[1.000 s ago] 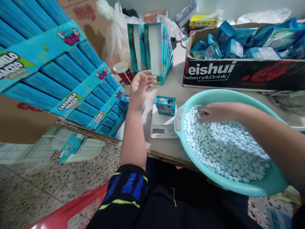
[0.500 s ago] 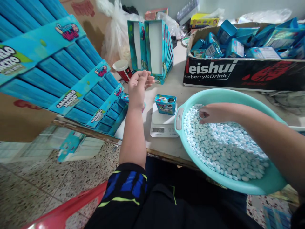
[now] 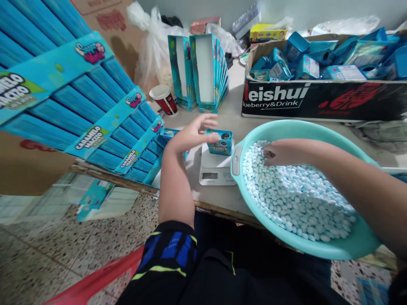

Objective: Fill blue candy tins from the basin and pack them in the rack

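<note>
My left grip (image 3: 195, 132) spreads wide at a blue "CARAMELO" tin (image 3: 221, 149) on a scale (image 3: 208, 162).
Label facing me, hole up, long axis left to right; my right grip (image 3: 282, 152) curls among pale sweets (image 3: 305, 207), contents hidden.

- Left of the basin (image 3: 356, 248), my left hand (image 3: 194, 132) hides part of the tin (image 3: 221, 148).
- Over it, my curled right hand (image 3: 277, 152) hides my palm.
- Behind it, the carton's (image 3: 313, 106) right end is cut off.

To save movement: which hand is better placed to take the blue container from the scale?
Probably the left hand, open right beside the blue container; the right hand is curled at the candies in the basin.
</note>
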Motion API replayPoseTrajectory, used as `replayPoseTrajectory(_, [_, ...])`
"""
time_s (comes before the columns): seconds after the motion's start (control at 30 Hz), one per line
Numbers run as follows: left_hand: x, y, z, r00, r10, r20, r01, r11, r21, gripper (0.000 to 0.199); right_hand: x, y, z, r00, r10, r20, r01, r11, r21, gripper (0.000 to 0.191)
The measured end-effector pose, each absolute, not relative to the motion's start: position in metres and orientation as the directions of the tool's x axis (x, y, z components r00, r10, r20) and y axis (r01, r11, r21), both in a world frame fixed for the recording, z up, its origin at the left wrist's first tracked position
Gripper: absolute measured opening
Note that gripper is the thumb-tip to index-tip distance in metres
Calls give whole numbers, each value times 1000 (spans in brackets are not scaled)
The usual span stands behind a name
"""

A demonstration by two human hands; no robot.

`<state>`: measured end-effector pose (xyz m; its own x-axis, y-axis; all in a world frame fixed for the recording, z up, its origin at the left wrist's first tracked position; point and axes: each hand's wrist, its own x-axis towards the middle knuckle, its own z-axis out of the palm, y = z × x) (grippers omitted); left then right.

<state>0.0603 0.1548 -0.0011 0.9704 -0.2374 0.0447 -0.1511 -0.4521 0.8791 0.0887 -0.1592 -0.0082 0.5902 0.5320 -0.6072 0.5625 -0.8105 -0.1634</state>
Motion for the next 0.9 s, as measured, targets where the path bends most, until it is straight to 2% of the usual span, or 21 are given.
replayPoseTrajectory(0.07, [59,156,-2,946,-314,-83,-125,-589,798,81,89,-159,-7,588,531,-610,560,-811,-166,19])
replayPoseTrajectory(0.13, [60,152,-5,956,-277,-97,-108,-639,762,79,88,-158,-6,591,524,-613,551,-817,-168,19])
replayPoseTrajectory(0.2, [62,141,-8,982,-188,13,-125,-600,790,71,87,-157,-3,591,519,-617,543,-822,-172,19])
replayPoseTrajectory(0.27, [62,128,-8,970,-67,234,-229,-578,783,61,87,-156,-1,592,520,-615,540,-823,-176,19])
replayPoseTrajectory(0.3, [60,121,-7,932,-33,362,-309,-597,740,54,87,-156,-1,595,520,-613,540,-824,-175,19])
replayPoseTrajectory(0.37, [54,110,-2,844,-122,523,-464,-657,594,40,87,-156,-1,598,527,-603,550,-818,-169,20])
replayPoseTrajectory(0.47, [46,104,2,777,-393,491,-606,-677,418,35,88,-156,-2,591,542,-597,568,-806,-169,19])
replayPoseTrajectory(0.53, [45,104,1,756,-441,484,-634,-679,370,37,88,-156,0,590,542,-598,563,-807,-176,18])
replayPoseTrajectory(0.77, [50,110,-6,756,-313,574,-571,-744,347,42,85,-154,6,595,522,-611,542,-822,-175,15])
replayPoseTrajectory(0.9, [47,113,0,815,-272,511,-525,-719,456,46,87,-155,2,594,533,-602,555,-814,-173,17])
